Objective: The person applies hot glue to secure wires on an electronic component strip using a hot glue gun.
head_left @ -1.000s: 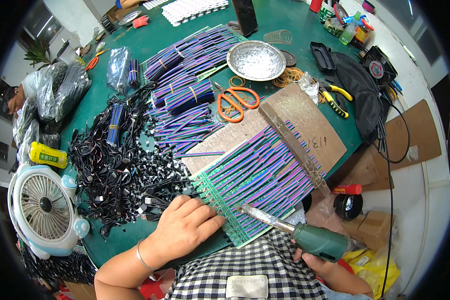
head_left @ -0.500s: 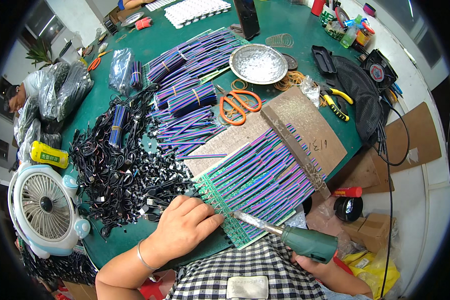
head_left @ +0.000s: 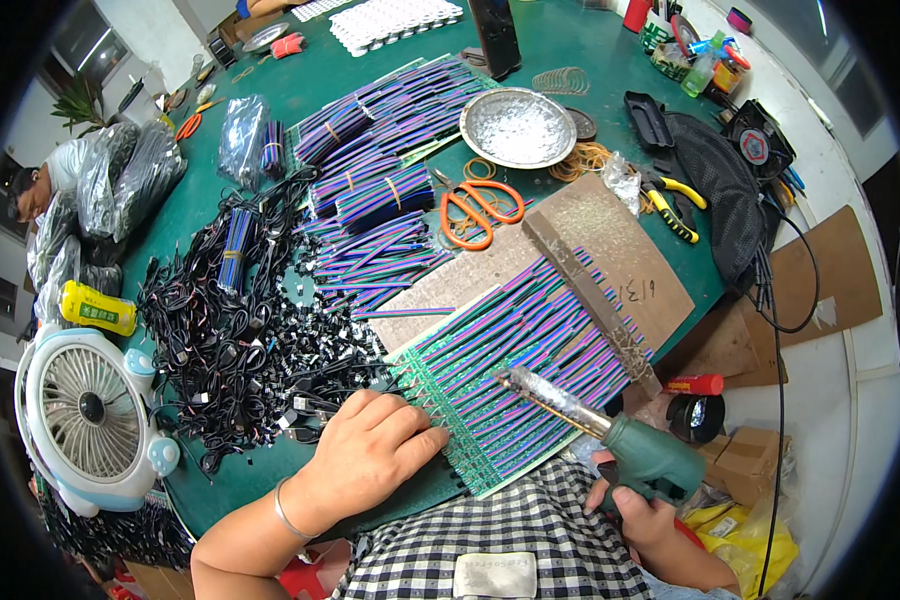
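My left hand (head_left: 375, 450) rests at the left edge of a green circuit-board panel (head_left: 470, 465), its fingers curled and pressed together; what they pinch is hidden. Black cable ends meet the panel beside these fingers. My right hand (head_left: 645, 515) grips a green soldering gun (head_left: 655, 455) by its handle, a finger near the dark trigger. The gun's foil-like metal barrel points up and left, its tip over the striped ribbon wires (head_left: 515, 350) that run across the panel. A wooden bar (head_left: 590, 300) lies across the wires' far ends.
A heap of black cables (head_left: 210, 350) lies left, beside a white fan (head_left: 90, 410). Beyond the panel are orange-handled scissors (head_left: 480, 212), bundled ribbon wires (head_left: 380, 195) and a metal bowl (head_left: 518, 130). Yellow-handled pliers (head_left: 675, 210) lie right. Another person (head_left: 45, 195) is at far left.
My right hand has moved up and come more into view. The soldering gun's tip has shifted up and right, away from my left hand, which has stayed in place.
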